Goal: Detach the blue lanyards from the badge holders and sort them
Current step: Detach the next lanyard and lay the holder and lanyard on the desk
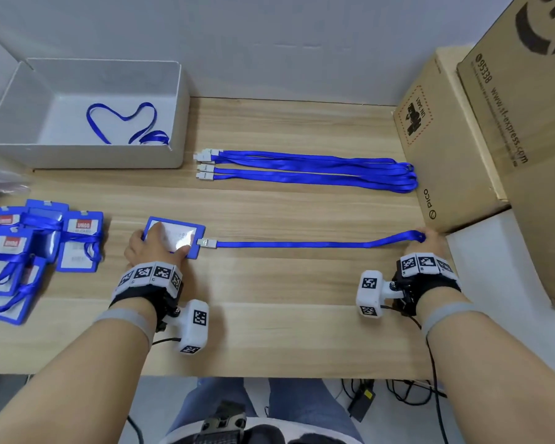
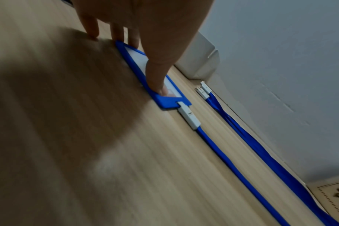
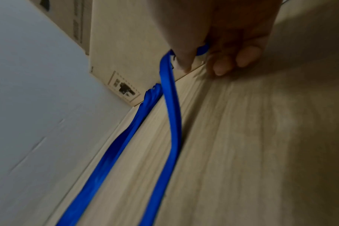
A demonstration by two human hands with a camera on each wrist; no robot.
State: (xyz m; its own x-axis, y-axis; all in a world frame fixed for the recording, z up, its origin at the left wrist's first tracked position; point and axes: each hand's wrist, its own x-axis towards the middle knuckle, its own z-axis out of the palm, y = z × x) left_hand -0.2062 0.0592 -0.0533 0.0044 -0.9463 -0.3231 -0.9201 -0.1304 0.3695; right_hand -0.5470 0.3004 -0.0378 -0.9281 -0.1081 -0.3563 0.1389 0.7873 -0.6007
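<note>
Badge holder: a blue-framed badge holder [image 1: 186, 238] with a clear window over a white card is laid flat on the wooden table [image 1: 269, 331], near the front left of centre.
Clip: a white plastic clip [image 2: 189, 116] is seen joined to the short edge of the holder, so the strap is not yet detached.
Held lanyard: a flat, glossy blue lanyard [image 1: 302, 244] is stretched in a nearly straight line across the table from the clip to the right, and is lifted off the surface at its far end.
Left hand: the left hand [image 1: 156, 248] is pressed flat on the holder, fingers spread and fairly straight; the thumb [image 2: 157, 79] is laid on the window near the clip end, and the other fingertips are set at the far edge.
Right hand: the end loop of the lanyard is pinched by the right hand [image 1: 430, 241], with the fingers [image 3: 242, 59] curled around it, close against the cardboard box [image 1: 446, 149].
Sorted lanyards: several detached blue lanyards [image 1: 308, 169] with white clips are laid side by side behind the held one, clips to the left, loops touching or nearly touching the box.
White bin: one loose blue lanyard [image 1: 125, 123] is curled inside an open white bin [image 1: 177, 123] at the back left.
Waiting pile: a pile of blue badge holders [image 1: 39, 251] wrapped in their straps is kept at the left edge; red labels are visible on some cards.
</note>
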